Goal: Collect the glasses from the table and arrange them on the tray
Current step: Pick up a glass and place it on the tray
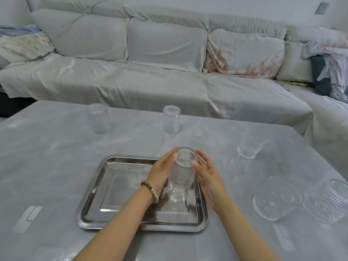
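A ribbed clear glass [182,171] stands over the right part of the steel tray [111,187], held between both palms. My left hand [163,171] presses its left side and my right hand [209,178] its right side, fingers stretched out. Whether its base touches the tray I cannot tell. Two smooth glasses stand at the table's far side, one at the left [98,118] and one in the middle [171,119]. A ribbed glass [249,146] stands at the right. Two patterned glasses, one [277,197] beside the other [329,200], sit near the right edge.
The table [56,157] wears a grey cloth. Behind it runs a long covered sofa [150,76] with cushions and piled fabric at both ends. The tray's left part holds nothing.
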Tool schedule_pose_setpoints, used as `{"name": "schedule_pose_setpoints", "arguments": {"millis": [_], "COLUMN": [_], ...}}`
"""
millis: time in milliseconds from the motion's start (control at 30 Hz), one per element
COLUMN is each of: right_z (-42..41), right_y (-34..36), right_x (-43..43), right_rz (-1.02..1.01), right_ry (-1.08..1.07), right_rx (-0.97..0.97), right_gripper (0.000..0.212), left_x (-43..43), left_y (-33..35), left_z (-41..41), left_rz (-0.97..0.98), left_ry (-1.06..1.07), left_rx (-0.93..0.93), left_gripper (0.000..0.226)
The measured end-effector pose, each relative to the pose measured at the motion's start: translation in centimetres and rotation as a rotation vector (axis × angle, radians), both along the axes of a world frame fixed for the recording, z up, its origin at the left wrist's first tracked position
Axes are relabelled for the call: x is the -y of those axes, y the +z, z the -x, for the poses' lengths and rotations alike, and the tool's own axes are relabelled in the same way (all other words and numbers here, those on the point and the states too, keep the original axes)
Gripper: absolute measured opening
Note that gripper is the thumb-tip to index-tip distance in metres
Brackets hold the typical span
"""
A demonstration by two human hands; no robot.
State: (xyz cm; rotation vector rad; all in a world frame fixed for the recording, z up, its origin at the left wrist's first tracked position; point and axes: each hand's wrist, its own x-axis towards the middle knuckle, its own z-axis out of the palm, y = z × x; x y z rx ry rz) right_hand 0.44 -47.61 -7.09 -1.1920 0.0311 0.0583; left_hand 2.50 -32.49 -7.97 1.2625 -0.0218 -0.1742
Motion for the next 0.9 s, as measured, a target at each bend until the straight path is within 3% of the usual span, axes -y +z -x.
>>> {"name": "schedule_pose_setpoints", "arguments": {"millis": [200, 300, 400, 567, 733, 900], "right_z": [0.1, 0.2, 0.5, 1.7, 0.5, -2.6], "right_y": [0.2, 0.8, 1.9, 4.3, 8.0, 9.6], "right_x": [-0.2, -0.1, 0.0, -0.4, -2.8, -9.5], "right_rz": [0.039, 0.079, 0.165, 0.434, 0.554, 0.569], "right_ry": [0.021, 0.038, 0.045, -0.049, -0.091, 0.046], "right_rx": [0.004, -0.007, -0.026, 0.002, 0.129, 0.173], "right_gripper": [0.046, 0.043, 0.041, 0.048, 0.044, 0.041], "left_x": [-0.9, -1.4, -1.5, -3.1, -9.5, -19.1], "left_y": [0.2, 1.0, 2.0, 4.1, 5.8, 5.7], "left_z": [0.1, 0.3, 0.4, 0.7, 0.3, 0.2], "left_rz": [0.030, -0.004, -0.153, -0.352, -0.510, -0.597], "left_ry": [-0.066, -0.062, -0.052, 0.018, 0.053, 0.185], "left_rx": [-0.020, -0.050, -0.040, -0.017, 0.056, 0.023], "left_gripper": [0.048, 0.039, 0.030, 0.039, 0.042, 0.046]}}
